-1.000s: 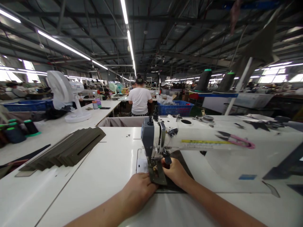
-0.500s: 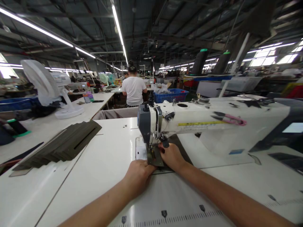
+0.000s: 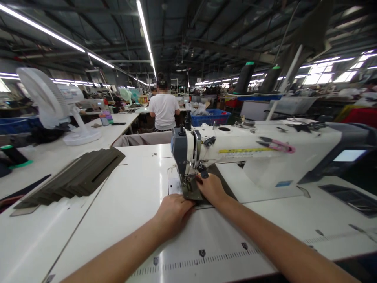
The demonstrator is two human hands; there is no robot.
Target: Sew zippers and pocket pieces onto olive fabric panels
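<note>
A dark olive fabric piece [image 3: 193,193] lies under the needle and presser foot [image 3: 186,181] of a white sewing machine [image 3: 241,147]. Its rear part spreads to the right beneath the machine arm. My left hand [image 3: 172,214] rests at the near left corner of the piece, thumb and fingers closed on its edge, fingertips partly hidden. Just right of the presser foot, my right hand [image 3: 212,189] is curled with its fingertips gripping the fabric. To the left, several similar olive pieces [image 3: 73,177] lie in a fanned stack.
Pink-handled snips [image 3: 278,145] lie on the machine arm. A white fan [image 3: 81,135] and a black thread cone [image 3: 16,155] stand on the left table. Ahead, a person in a white shirt [image 3: 163,110] faces away beside a blue crate [image 3: 210,118]. A control panel screen [image 3: 349,155] glows at right.
The view has shifted slightly, so the machine and table sit a little higher and further left. Both hands keep nearly the same hold at the fabric, with no clear movement of the piece.
</note>
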